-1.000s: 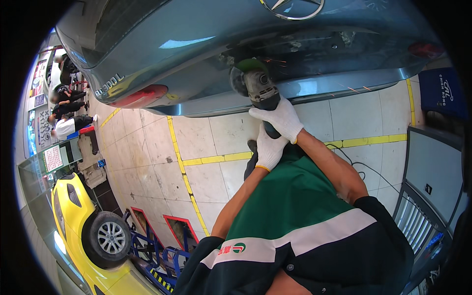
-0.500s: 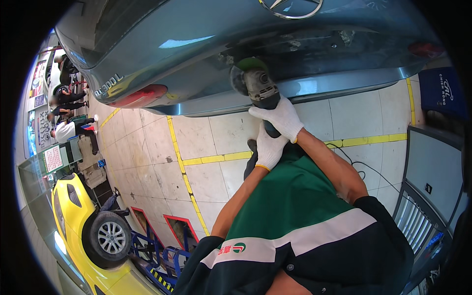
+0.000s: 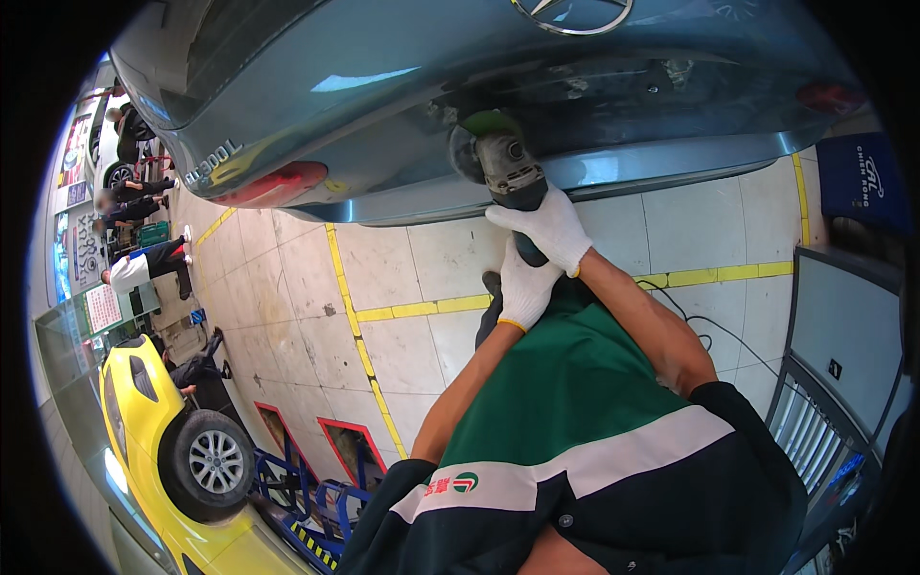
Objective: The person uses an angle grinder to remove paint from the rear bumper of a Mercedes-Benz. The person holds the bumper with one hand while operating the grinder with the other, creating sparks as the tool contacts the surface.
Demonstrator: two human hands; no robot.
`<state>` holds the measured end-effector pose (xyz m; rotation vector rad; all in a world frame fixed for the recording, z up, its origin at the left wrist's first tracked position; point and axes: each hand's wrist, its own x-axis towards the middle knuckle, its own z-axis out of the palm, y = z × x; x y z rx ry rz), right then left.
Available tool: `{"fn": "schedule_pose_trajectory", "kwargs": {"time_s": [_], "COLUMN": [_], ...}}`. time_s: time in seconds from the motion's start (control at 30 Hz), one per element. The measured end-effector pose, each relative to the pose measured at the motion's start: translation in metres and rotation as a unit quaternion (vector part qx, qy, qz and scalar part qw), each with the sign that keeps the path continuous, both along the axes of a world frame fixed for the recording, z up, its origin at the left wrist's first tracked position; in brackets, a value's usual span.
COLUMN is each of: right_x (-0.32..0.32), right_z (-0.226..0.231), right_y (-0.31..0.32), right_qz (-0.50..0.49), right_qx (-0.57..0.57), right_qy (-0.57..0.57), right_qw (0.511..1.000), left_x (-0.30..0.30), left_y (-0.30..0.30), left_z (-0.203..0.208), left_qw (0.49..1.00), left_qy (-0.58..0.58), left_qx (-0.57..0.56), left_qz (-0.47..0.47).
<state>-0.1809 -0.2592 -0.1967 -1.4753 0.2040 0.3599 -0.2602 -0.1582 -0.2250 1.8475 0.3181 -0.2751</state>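
Note:
I hold a grey power polisher (image 3: 503,165) with both white-gloved hands. My right hand (image 3: 546,225) grips the tool's body just behind its head. Lower down, my left hand (image 3: 524,287) wraps the rear of the handle. The polisher's round green-edged pad (image 3: 471,144) presses against the rear panel of a teal-blue car (image 3: 402,86), below the trunk lid and above the bumper. Smears of pale compound show on the dark panel to the right of the pad. My green and black work shirt fills the lower middle.
The tiled floor (image 3: 422,259) carries yellow lines. A yellow car (image 3: 163,431) sits on a blue lift at lower left. Several people stand at far left (image 3: 144,268). A grey cabinet (image 3: 843,335) stands to the right, and a black cable (image 3: 709,326) lies beside it.

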Motion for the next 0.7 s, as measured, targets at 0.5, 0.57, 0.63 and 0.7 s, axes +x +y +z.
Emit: {"fn": "schedule_pose_trajectory", "kwargs": {"time_s": [0.5,0.57,0.63,0.7], "right_x": [-0.0005,-0.0010,-0.0009,-0.0005], "right_z": [-0.0018,-0.0012,-0.0006,-0.0012], "right_y": [0.0000,-0.0004,-0.0001,0.0002], "right_qz": [0.009,0.006,0.003,0.003], "right_qx": [-0.040,-0.033,-0.023,-0.010], "right_qy": [0.006,0.003,0.002,0.003], "right_qw": [0.999,0.999,1.000,1.000], "left_x": [-0.0005,-0.0007,0.0004,0.0008], "left_y": [-0.0016,-0.0011,-0.0011,-0.0005], "left_z": [0.0059,0.0044,0.0061,0.0055], "left_qw": [1.000,1.000,1.000,1.000], "left_qy": [-0.006,-0.003,0.003,0.007], "left_qx": [0.009,0.008,0.010,0.011], "left_qz": [0.003,0.004,0.000,-0.002]}}
